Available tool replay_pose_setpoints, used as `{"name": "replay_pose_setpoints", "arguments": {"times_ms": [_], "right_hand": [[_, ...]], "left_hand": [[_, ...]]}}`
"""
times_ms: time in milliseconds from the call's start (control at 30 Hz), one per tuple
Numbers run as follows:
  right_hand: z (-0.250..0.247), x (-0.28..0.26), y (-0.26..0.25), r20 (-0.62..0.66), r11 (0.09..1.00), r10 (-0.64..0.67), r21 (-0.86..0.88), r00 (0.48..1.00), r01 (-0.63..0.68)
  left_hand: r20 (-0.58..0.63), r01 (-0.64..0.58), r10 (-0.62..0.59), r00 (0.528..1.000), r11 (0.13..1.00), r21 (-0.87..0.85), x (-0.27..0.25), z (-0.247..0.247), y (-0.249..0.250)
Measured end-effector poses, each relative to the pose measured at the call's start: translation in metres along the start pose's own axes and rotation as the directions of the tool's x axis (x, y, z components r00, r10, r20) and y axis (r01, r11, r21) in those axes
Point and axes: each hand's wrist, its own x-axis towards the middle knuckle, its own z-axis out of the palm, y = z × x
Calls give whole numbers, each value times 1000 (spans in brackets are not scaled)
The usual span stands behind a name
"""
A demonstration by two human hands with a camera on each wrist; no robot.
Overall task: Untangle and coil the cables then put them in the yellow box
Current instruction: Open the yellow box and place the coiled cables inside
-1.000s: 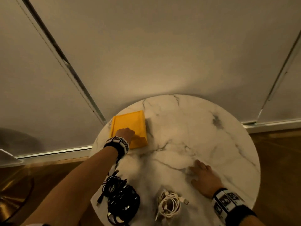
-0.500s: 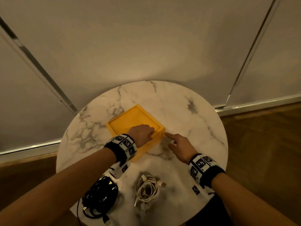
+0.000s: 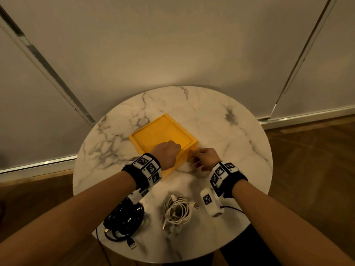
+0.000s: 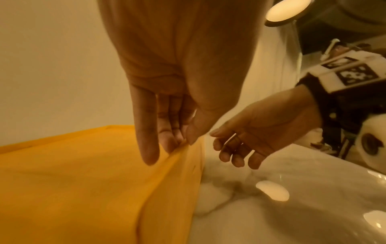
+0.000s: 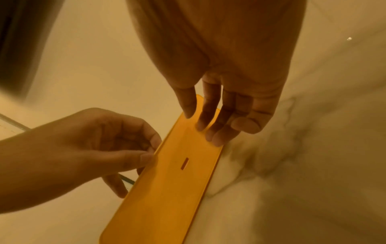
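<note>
Yellow box [image 3: 163,134] sits mid-bench [image 3: 221,116], lid still on. Left hand [image 3: 166,155] pinches the lid's near edge; right hand [image 3: 206,159], fingers relaxed and holding nothing, touches the box's side. Best to steady the base and lift the lid evenly. Nearer lie one black cable bundle [image 3: 124,219] and one white bundle [image 3: 177,213]; two bundles, one box.

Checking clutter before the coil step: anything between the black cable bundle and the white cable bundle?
Head view: only bare marble table lies between the black cable bundle and the white cable bundle; they lie apart.
</note>
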Motion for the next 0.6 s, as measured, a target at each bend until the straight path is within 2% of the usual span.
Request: {"name": "replay_pose_setpoints", "arguments": {"times_ms": [200, 333, 467, 600], "right_hand": [[14, 0, -3, 0, 999, -9, 36, 1000, 9], [19, -1, 1, 0, 990, -3, 140, 1000, 3], [24, 3, 10, 14, 977, 33, 210, 999, -35], [29, 5, 15, 8, 964, 51, 263, 999, -51]], "left_hand": [[-94, 7, 7, 996, 988, 152, 1, 6, 7], [-86, -42, 45, 995, 998, 41, 0, 10, -1], [-83, -78, 79, 993, 997, 17, 2, 7, -10], [-89, -96, 81, 993, 979, -181, 0, 4, -22]]}}
